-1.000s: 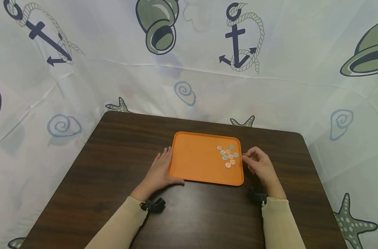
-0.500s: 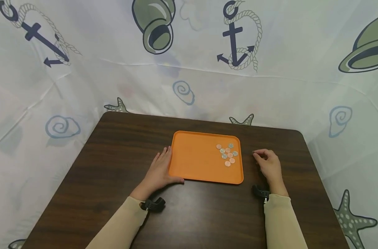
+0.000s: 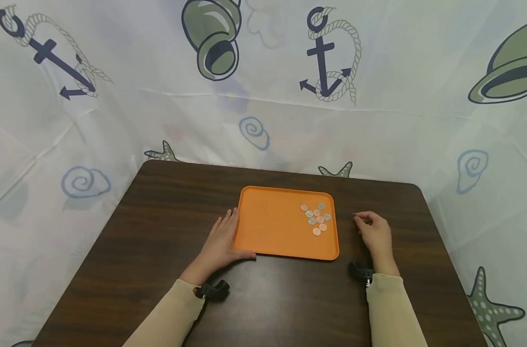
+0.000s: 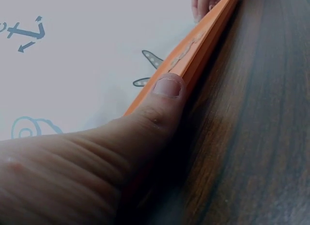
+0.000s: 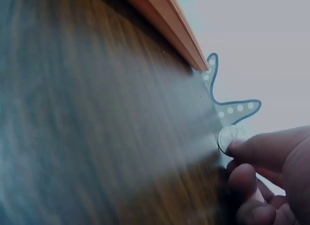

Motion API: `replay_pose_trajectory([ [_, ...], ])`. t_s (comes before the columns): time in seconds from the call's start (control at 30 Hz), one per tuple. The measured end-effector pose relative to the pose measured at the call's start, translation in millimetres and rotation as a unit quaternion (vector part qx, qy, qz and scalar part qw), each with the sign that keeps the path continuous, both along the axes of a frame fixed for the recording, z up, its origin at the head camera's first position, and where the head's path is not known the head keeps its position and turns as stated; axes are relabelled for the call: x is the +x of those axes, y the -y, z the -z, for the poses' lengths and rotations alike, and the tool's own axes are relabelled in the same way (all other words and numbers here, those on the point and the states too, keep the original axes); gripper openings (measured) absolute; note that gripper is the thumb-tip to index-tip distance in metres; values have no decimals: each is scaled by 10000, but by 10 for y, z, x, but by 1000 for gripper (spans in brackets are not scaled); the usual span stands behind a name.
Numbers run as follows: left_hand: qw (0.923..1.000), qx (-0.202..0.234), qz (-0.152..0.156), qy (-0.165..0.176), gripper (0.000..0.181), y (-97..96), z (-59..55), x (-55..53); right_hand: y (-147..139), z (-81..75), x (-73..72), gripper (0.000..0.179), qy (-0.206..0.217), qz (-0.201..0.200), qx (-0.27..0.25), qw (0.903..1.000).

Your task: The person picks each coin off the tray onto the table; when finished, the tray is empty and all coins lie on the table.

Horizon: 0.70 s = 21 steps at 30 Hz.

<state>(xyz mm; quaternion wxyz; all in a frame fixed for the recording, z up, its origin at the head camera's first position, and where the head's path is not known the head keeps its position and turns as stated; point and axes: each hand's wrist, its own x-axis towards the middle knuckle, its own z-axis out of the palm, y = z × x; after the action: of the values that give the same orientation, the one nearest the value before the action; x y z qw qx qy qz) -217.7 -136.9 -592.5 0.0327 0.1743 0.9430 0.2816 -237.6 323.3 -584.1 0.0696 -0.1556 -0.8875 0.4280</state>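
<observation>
My left hand lies at the near left corner of an orange tray, fingers straight along its left side and thumb along the front edge. In the left wrist view the thumb presses against the tray's rim. On the tray's right part lie several silver and copper coins. Just right of the tray, my right hand pinches a silver coin between thumb and forefinger. The other fingers curl below it in the right wrist view.
The tray sits on a dark wood-grain table. A white cloth printed with anchors, shells and starfish hangs behind and around the table. A black strap circles the left wrist, and another is on the right.
My right hand has drawn away to the right from the tray's right edge, then stayed nearly still over the last half second. My left hand keeps its place at the tray.
</observation>
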Motion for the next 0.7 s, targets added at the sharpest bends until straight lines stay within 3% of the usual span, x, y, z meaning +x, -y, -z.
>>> replay_pose_trajectory([
  [0.23, 10000, -36, 3, -23, 148, 0, 9, -17, 61, 10, -16, 20, -415, 204, 503, 9977],
  [0.47, 9999, -134, 0, -79, 149, 4, 10, -21, 66, 23, -18, 29, -352, 140, 686, 9969],
  [0.7, 9999, -130, -3, -41, 149, 6, 31, -27, 79, 25, -17, 18, -427, -35, 838, 9956],
])
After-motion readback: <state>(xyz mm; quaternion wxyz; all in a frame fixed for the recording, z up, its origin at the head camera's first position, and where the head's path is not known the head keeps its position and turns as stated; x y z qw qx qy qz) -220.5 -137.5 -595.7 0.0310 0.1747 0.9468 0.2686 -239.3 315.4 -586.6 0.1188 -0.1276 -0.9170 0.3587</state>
